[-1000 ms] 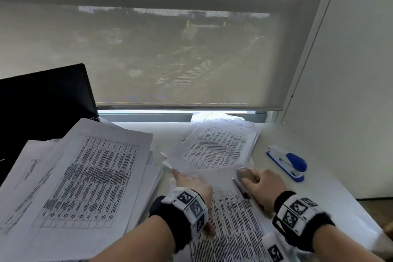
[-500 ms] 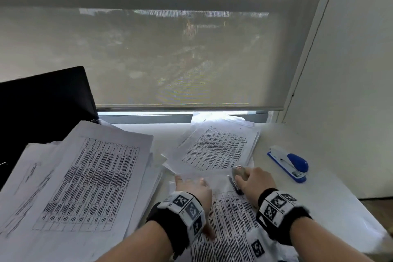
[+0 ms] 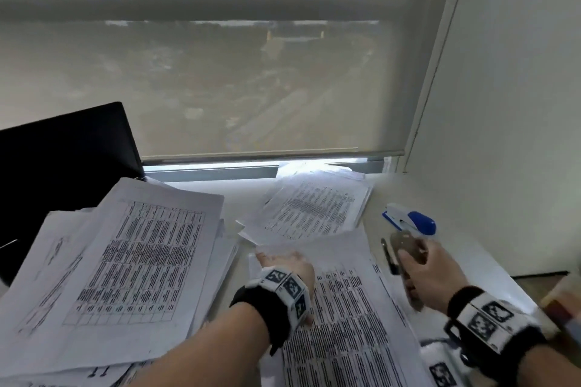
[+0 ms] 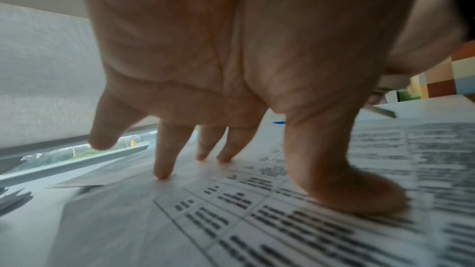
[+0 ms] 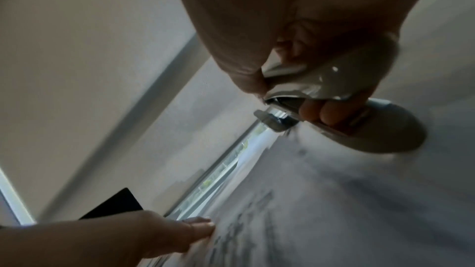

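My left hand [image 3: 287, 273] lies flat with straight fingers, pressing the printed sheet [image 3: 345, 324] near its 11 o'clock corner. My right hand [image 3: 430, 280] curls round the grey stapler [image 3: 407, 247], just beside the sheet's 2 o'clock corner. A blue stapler [image 3: 412, 221] lies on the desk [image 3: 465, 248] at 12 o'clock from it.

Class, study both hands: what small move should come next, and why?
Probably set the grey stapler down on the desk near the blue stapler: the right hand grips it off the printed sheets, while the left hand presses flat on them, seemingly ready to slide them away.
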`<state>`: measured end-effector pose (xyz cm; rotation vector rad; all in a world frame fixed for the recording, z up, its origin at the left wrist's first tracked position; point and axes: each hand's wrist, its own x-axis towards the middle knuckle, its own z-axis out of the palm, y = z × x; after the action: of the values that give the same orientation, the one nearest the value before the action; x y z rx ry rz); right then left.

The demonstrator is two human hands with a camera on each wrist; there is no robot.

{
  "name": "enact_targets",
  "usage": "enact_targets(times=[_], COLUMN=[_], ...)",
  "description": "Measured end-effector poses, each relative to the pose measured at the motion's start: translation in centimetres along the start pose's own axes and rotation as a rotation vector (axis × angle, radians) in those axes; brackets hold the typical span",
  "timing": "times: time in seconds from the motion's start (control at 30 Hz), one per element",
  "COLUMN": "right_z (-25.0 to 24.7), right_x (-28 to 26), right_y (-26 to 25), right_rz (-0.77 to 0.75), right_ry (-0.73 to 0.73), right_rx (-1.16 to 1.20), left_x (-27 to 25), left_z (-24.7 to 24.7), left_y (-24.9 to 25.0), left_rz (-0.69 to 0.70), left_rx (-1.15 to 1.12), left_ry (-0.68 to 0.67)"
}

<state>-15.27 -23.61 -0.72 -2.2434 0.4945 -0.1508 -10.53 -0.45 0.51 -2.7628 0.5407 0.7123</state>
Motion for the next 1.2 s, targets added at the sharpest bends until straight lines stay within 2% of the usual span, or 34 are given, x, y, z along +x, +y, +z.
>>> enact_targets(times=[0.17, 0.27, 0.37, 0.47, 0.57, 0.63, 0.77, 0.87, 0.97, 1.03, 1.1, 1.2], right_z=[-7.7, -9.5, -8.9, -7.7, -6.6, -5.9, -4.7, -5.0, -5.5, -5.9, -6.8, -8.7], right_x=[-7.8, -12.0, -13.9, -15.1, -15.9, -16.5, -17.6, -18.1, -17.4, -16.0, -14.5, -12.1], right_y=[5.8, 9.3, 14.1, 17.9, 20.0, 21.9, 26.8, 26.3, 25.2, 23.5, 20.5, 14.4], right_rz=[0.148, 0.139, 0.236, 0.314, 0.484, 0.542, 0.523, 0.523, 0.535, 0.540, 0.466, 0.256], right_ry=[0.022, -0.016, -0.179, -0.261, -0.402, -0.415, -0.404, -0.348, -0.381, -0.319, -0.190, -0.026], right_rx=[0.050, -0.051, -0.268, -0.437, -0.595, -0.642, -0.632, -0.571, -0.512, -0.405, -0.243, -0.033], left_x=[-1.8, -2.9, -2.7, -2.2, -1.7, -1.7, -2.0, -1.8, -1.4, -1.5, -1.7, -1.3], left_z=[0.7, 1.3, 1.5, 1.9, 2.4, 2.6, 2.7, 2.4, 1.9, 1.2, 0.2, -1.1], left_y=[2.8, 5.4, 7.0, 7.9, 7.9, 7.9, 8.2, 8.4, 8.5, 8.3, 7.8, 5.7], left_rz=[0.184, 0.193, 0.143, 0.119, 0.077, 0.067, 0.041, 0.042, 0.073, 0.080, 0.082, 0.094], left_rx=[-0.010, -0.022, -0.017, -0.012, -0.031, -0.025, 0.032, 0.031, -0.006, -0.017, -0.014, -0.060], left_ry=[0.070, 0.112, 0.092, 0.102, 0.135, 0.151, 0.180, 0.177, 0.152, 0.142, 0.145, 0.173])
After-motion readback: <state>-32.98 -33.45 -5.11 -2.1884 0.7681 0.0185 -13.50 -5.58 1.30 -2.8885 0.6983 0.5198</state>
